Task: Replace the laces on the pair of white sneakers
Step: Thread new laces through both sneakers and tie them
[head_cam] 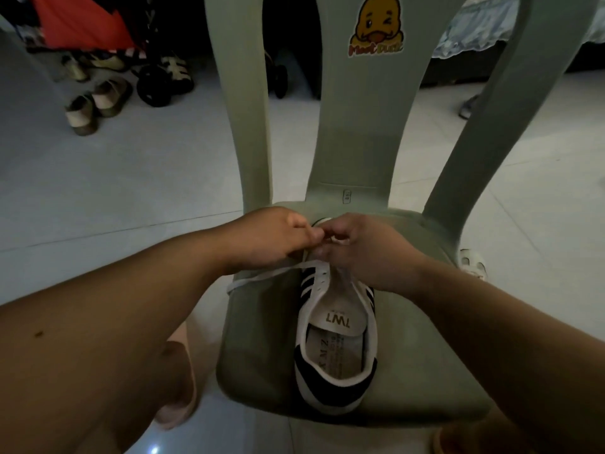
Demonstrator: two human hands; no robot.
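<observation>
Left hand [275,237] and right hand [370,250] meet over the forefoot, fingertips curled, both pinching the flat white lace [262,275], whose loose end trails left off the seat. The sneaker [337,339] lies lengthwise on the smooth green plastic chair [258,355], heel toward the person, toe toward the backrest; white upper, dark stripes.

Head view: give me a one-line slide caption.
Left hand and right hand pinch a lace at a sneaker's eyelets on a chair.
</observation>
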